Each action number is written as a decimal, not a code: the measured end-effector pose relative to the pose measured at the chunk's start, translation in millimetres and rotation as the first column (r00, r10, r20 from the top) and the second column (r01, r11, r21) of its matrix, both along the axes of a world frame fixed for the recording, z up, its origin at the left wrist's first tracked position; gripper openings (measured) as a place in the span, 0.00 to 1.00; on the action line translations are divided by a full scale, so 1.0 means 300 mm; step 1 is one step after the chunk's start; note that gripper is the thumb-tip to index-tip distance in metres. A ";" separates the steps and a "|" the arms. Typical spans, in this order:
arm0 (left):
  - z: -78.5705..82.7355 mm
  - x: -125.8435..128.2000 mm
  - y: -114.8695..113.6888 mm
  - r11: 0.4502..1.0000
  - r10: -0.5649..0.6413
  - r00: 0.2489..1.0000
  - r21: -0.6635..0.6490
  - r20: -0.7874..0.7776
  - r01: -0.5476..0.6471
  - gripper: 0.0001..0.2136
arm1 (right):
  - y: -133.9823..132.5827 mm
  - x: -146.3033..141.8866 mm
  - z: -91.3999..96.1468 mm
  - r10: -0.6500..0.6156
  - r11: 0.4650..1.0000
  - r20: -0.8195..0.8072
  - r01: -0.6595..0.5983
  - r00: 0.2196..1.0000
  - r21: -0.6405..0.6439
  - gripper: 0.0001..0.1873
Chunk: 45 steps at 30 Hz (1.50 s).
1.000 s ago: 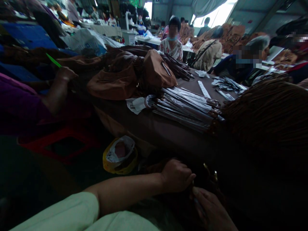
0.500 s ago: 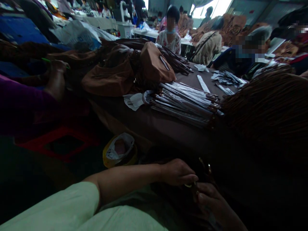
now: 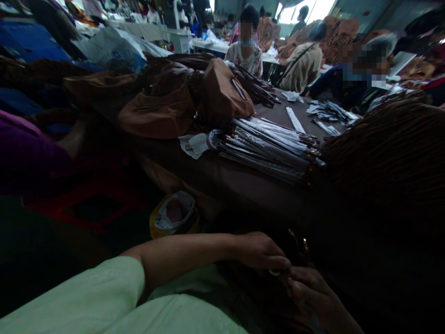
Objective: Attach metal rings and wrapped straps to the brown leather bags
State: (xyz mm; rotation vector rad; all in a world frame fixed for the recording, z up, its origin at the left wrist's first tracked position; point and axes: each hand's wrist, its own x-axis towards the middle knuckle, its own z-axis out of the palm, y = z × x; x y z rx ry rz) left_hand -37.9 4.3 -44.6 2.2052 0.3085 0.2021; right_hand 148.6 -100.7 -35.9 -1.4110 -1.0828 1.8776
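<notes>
Low in the view, in dim light, my left hand (image 3: 262, 251) is closed in a pinch, with a pale gold metal ring (image 3: 274, 272) just under its fingers. Facing it, my right hand (image 3: 314, 290) pinches a dark brown strap (image 3: 285, 279) close to that ring. The fingertips of both hands nearly meet. Two pieces of gold hardware (image 3: 305, 245) stand up just beyond them. Dark brown material lies below my hands, and its outline is lost in shadow.
A brown-covered table (image 3: 239, 183) carries a bundle of plastic-wrapped straps (image 3: 269, 148), brown bags (image 3: 158, 113) and a large heap of brown straps (image 3: 392, 148). A yellow bucket with a liner (image 3: 174, 218) and a red stool (image 3: 83, 204) stand left. Co-workers sit around, one in a purple sleeve (image 3: 28, 153).
My two hands have shifted slightly right, still together at the strap. At left, the purple-sleeved person's hand has moved back and down into shadow.
</notes>
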 end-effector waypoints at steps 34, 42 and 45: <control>-0.084 -0.033 -0.041 0.949 0.081 0.958 0.271 0.276 -0.158 0.18 | -0.004 -0.015 -0.054 -0.017 0.998 0.055 0.020 0.998 -0.055 0.24; -0.067 -0.001 -0.072 0.867 0.401 0.912 0.284 0.087 -0.408 0.21 | 0.063 -0.040 0.006 -0.003 0.997 0.185 0.017 0.983 -0.070 0.24; -0.074 0.023 -0.087 0.812 0.396 0.917 0.450 0.039 -0.370 0.18 | 0.071 -0.055 0.019 0.072 0.997 0.416 -0.052 0.906 -0.060 0.23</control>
